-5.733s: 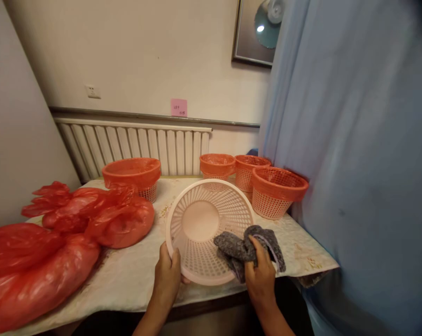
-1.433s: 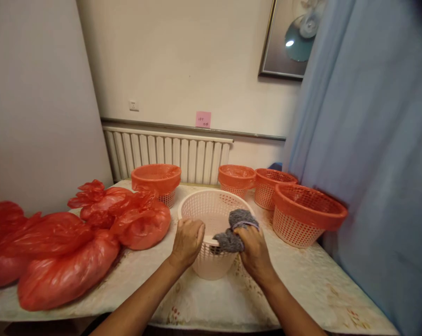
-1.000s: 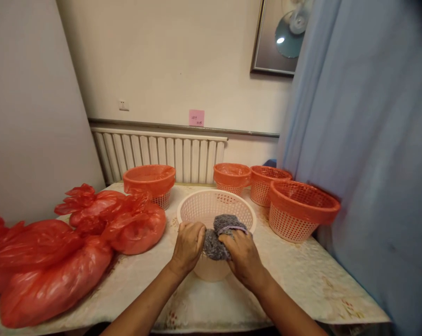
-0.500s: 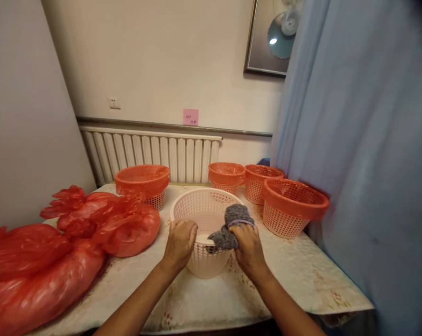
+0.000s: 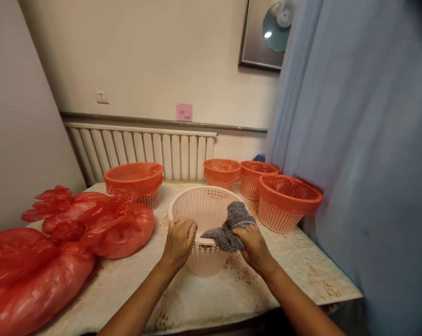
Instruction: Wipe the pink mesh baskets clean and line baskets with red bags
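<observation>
Left fingers grip the pale basket by its near rim; right fingers hold grey cloth there; red bags lie left of the basket.

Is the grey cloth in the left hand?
No, the right hand grips the grey cloth, while the left hand holds the pale basket by its rim.

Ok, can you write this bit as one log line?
left hand: gripping pale basket by rim | right hand: holding grey cloth at rim | four red-lined baskets: farther back | red bags: left
</observation>
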`<state>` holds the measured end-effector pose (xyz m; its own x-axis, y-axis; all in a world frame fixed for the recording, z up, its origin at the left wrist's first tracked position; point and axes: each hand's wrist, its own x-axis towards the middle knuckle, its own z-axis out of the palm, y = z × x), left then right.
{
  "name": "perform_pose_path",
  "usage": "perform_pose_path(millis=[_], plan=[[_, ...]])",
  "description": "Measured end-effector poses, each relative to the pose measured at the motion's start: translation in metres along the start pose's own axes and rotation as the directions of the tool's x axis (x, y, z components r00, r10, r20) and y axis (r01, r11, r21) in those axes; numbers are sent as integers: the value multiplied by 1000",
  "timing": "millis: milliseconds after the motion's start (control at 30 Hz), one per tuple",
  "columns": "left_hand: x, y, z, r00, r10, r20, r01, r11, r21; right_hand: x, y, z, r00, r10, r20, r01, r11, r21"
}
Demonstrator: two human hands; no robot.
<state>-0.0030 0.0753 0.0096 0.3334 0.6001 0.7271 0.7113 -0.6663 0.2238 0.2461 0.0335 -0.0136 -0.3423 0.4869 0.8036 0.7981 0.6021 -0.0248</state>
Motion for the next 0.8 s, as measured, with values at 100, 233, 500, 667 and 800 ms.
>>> perform_pose_path(millis=[100,233,500,667,800], plan=[[2,-2,1,1000,-9,7,9,1000,-6,0,41,-3,996,86,21,-88,991,97],[1,-5,-2,1000,-12,25,12,1000,-10,6,83,-5,939,328,-101,-303,930,209],[-5,-12,-10,999,-27,26,28,999,-28,-35,98,-3,636,659,-401,-641,741,201],[-2,-9,-7,999,-19,29,20,999,-38,-102,83,30,707,707,-27,-707,706,-46],[-1,-7,-8,1000,-20,23,21,999,-45,-153,58,60,698,648,306,-660,747,-75]])
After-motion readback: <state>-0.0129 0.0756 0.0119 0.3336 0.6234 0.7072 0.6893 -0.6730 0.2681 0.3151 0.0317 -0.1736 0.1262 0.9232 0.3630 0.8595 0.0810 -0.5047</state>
